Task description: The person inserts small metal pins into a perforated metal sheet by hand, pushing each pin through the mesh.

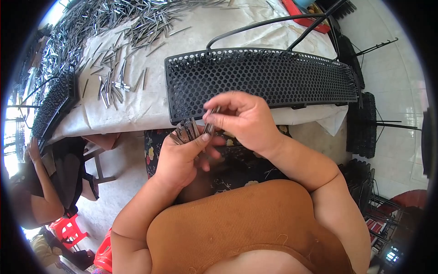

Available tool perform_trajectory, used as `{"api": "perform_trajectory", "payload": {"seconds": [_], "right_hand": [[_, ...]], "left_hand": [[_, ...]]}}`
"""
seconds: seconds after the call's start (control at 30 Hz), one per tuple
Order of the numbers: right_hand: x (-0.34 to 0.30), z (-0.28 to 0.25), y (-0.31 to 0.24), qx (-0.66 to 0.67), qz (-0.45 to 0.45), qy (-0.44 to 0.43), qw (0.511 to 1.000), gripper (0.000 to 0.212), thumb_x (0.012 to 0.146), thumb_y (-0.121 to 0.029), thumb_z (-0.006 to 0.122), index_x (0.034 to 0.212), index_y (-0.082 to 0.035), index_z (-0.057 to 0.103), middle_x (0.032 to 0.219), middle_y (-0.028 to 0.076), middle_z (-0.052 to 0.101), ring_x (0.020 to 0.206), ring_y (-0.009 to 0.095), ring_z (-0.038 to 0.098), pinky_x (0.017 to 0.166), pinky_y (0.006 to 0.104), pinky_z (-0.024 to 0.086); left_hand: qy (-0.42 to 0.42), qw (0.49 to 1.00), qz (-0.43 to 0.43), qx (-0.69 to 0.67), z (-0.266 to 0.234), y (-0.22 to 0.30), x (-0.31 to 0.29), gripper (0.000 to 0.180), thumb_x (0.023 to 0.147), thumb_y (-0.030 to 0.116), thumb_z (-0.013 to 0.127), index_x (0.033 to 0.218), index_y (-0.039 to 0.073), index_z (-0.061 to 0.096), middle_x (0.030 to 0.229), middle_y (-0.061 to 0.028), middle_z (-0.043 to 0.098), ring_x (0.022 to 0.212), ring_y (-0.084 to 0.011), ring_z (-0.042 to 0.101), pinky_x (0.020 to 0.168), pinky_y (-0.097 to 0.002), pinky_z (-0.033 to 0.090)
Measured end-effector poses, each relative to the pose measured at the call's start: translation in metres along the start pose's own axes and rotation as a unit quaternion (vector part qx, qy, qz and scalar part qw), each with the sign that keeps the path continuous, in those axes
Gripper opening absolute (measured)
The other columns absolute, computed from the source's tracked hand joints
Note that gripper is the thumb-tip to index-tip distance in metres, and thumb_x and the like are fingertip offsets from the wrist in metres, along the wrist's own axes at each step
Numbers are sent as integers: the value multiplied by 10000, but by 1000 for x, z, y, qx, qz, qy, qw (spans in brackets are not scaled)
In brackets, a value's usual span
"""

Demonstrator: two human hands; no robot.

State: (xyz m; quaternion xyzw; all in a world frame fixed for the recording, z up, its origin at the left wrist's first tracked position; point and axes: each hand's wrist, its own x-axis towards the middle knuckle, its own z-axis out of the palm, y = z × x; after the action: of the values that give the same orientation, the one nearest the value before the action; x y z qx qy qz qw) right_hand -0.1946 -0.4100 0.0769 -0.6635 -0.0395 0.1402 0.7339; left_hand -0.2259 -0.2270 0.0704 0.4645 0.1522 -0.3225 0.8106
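A bundle of thin, dark and silvery metal strips point(185, 133) sticks up from my left hand point(179, 157), whose thumb presses along them. My right hand point(248, 119) is just above and to the right, its thumb and fingers pinching the upper part of a strip or two beside the bundle. Beyond both hands a long black panel point(264, 80) full of round holes lies on the table's near edge. Dark tufts or strip ends show along its upper and left parts. Which holes are filled is too fine to tell.
Loose strips point(112, 86) lie scattered on the pale table cover point(146, 107), with a big heap point(116, 18) at the far left. Another person's hand point(34, 150) is by a similar panel point(54, 100). A red tray point(305, 18) sits at the far right; black racks point(362, 123) stand beside the table.
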Motion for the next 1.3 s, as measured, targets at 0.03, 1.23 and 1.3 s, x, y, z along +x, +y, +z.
{"api": "perform_trajectory", "payload": {"seconds": [0.03,1.23,1.3], "right_hand": [[5,-3,0,11,-44,16,999,243,897,38,672,1132,11,615,941,81,695,863,131,683,750,239,562],[62,-85,-4,-448,-381,257,767,214,837,-87,737,1046,-72,689,892,119,715,775,276,696,683,330,557],[61,-84,-5,-449,-382,257,766,213,837,-84,738,1044,-72,690,890,118,715,774,275,696,682,330,557]], "left_hand": [[17,1000,-1,-3,3,1,0,185,936,78,612,1097,-14,605,932,-186,699,679,-205,665,452,-275,496],[37,998,-45,5,-5,-2,2,117,935,21,622,1042,-27,630,935,-163,694,736,-213,671,600,-336,587],[39,998,-44,6,-5,-2,2,115,934,20,622,1039,-27,630,933,-162,694,735,-210,670,602,-337,589]]}}
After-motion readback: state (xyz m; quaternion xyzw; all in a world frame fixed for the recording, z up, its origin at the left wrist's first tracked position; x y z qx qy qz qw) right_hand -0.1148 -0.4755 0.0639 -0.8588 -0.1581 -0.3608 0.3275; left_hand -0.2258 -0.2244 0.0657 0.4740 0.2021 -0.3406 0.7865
